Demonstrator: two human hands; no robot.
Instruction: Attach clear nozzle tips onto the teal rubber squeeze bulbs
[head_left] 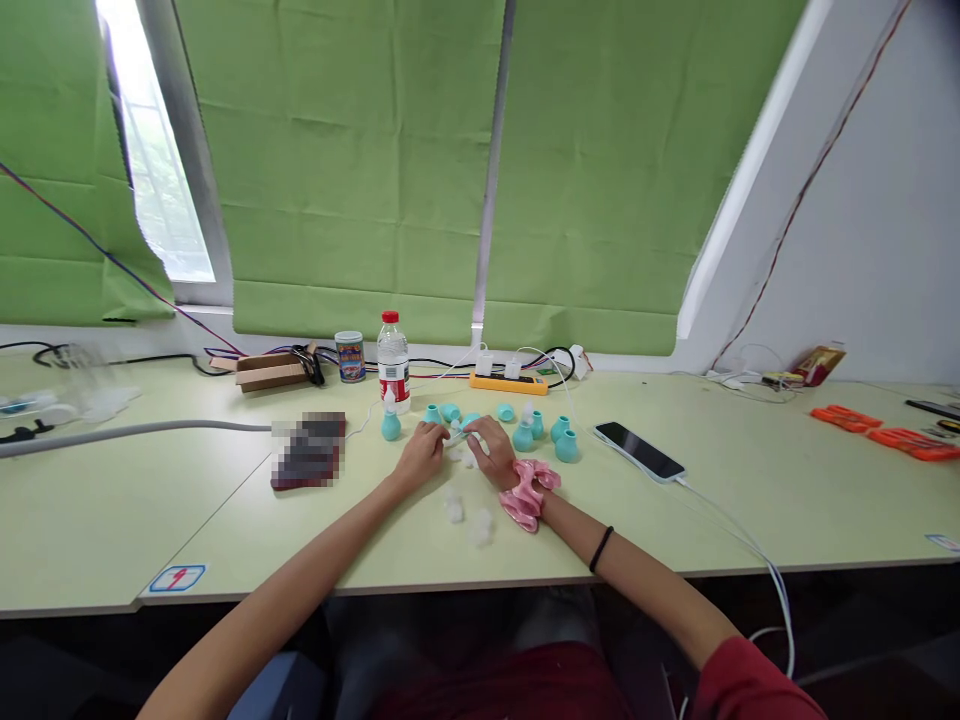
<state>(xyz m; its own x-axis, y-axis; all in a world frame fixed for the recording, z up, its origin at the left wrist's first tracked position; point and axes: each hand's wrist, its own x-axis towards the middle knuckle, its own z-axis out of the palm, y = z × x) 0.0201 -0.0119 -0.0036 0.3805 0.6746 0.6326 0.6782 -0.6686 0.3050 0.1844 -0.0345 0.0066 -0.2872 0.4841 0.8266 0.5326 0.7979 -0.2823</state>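
My left hand rests low over the table with its fingers closed at the tips. My right hand, with a pink scrunchie at the wrist, bends its fingers and thumb together opposite it. Small whitish pieces show between the two sets of fingertips, too small to tell apart. Teal rubber bulbs surround the hands: one with a clear tip stands at left, another tipped bulb at right, and an open-necked bulb farther right. Translucent pieces lie in front of the hands.
Behind stand a water bottle, a can, an open cardboard box and a yellow power strip. A phone on a white cable lies at right, with orange objects beyond. A blurred dark object lies left.
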